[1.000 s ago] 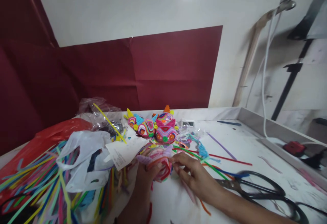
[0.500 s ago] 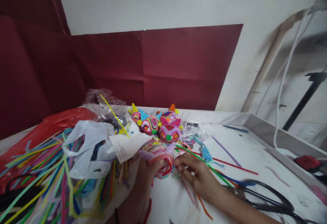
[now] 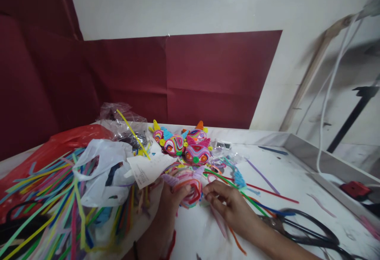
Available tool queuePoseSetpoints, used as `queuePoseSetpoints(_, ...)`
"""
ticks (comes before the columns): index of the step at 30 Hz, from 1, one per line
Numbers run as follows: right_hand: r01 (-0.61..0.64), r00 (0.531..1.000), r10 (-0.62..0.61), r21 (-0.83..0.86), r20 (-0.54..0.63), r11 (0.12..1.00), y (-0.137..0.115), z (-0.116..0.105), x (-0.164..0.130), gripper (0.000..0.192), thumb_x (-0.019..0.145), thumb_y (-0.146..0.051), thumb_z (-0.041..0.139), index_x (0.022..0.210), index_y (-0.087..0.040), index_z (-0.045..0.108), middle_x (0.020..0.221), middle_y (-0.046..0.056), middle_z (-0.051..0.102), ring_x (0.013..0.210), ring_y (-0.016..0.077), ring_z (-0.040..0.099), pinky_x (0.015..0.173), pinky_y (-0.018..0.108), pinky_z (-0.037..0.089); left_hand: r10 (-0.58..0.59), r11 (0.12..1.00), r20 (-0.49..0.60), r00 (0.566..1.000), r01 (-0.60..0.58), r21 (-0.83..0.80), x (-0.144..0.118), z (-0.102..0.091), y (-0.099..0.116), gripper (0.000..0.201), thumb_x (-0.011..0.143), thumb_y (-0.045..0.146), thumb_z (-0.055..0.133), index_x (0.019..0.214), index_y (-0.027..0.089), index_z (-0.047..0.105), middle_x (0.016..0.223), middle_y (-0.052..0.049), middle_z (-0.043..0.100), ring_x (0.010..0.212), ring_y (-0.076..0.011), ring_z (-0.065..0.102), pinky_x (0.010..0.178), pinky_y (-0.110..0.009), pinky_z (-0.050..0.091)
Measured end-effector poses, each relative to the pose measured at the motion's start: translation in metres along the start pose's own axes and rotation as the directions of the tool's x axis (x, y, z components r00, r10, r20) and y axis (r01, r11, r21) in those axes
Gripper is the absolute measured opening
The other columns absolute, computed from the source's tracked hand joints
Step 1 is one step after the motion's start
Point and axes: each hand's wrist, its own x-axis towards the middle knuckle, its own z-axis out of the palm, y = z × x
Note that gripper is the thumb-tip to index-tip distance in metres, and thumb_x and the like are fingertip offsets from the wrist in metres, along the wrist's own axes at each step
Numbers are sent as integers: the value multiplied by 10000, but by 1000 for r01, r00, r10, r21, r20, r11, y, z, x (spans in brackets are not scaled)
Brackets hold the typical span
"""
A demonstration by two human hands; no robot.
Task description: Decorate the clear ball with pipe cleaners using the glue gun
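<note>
Head view: two bare hands work at a white table (image 3: 297, 173) full of fuzzy craft sticks.
Left hand (image 3: 170, 202): its fingers are curled around a coiled fuzzy piece (image 3: 188, 190), thumb on top.
Right hand (image 3: 228, 204): its fingertips (image 3: 208, 194) pinch the edge of the same coil.
Coiled fuzzy piece: red, orange and purple loops, between the two hands, near the middle of the table.
Little fuzzy animals (image 3: 185, 143): bright, in a bunch just behind the coil.
Loose fuzzy sticks (image 3: 44, 196): a big pile at the left, with a white bag (image 3: 101, 173) and a red bag (image 3: 68, 139).
Paper slip (image 3: 148, 171): just left of the coil.
Scissors (image 3: 303, 228): black, lying beside the right arm.
</note>
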Motion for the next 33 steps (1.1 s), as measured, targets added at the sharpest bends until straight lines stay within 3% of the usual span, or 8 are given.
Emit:
queuePoseSetpoints(15, -32, 999, 32, 7, 4, 999, -4, -2, -1, 226, 900, -311, 496, 867, -197, 688, 848, 59, 682, 783, 206, 606, 684, 322, 453, -39, 999, 1, 999, 39, -25, -3, 2, 3, 521, 591, 346, 785, 1080, 179, 717, 1108, -123, 733, 1112, -358, 654, 1003, -500, 501)
queuePoseSetpoints(26, 30, 998, -33, -53, -49, 998, -8, -4, -1, 219, 927, -313, 512, 851, -209, 690, 868, 63, 715, 773, 200, 655, 671, 317, 513, -59, 998, 22, 998, 60, -29, -3, 1, 6, 519, 606, 373, 770, 1086, 189, 699, 1121, -117, 726, 1069, -333, 676, 955, -471, 532)
queuePoseSetpoints(30, 151, 981, -166, -132, -105, 980, -7, -6, -3, 186, 944, -248, 508, 890, -218, 683, 882, 62, 725, 783, 196, 683, 669, 308, 552, -74, 995, -21, 997, 72, -67, -3, 2, 5, 533, 593, 352, 786, 1088, 173, 695, 1145, -120, 733, 1093, -338, 673, 974, -473, 526)
queuePoseSetpoints(33, 322, 917, -370, -272, -148, 907, -7, -6, -6, 169, 958, -178, 501, 951, -217, 665, 918, 73, 724, 808, 188, 698, 697, 293, 576, -125, 986, -37, 991, 120, -118, -6, 5, 9, 570, 580, 329, 798, 1113, 164, 678, 1121, -125, 744, 1071, -344, 686, 951, -480, 542)
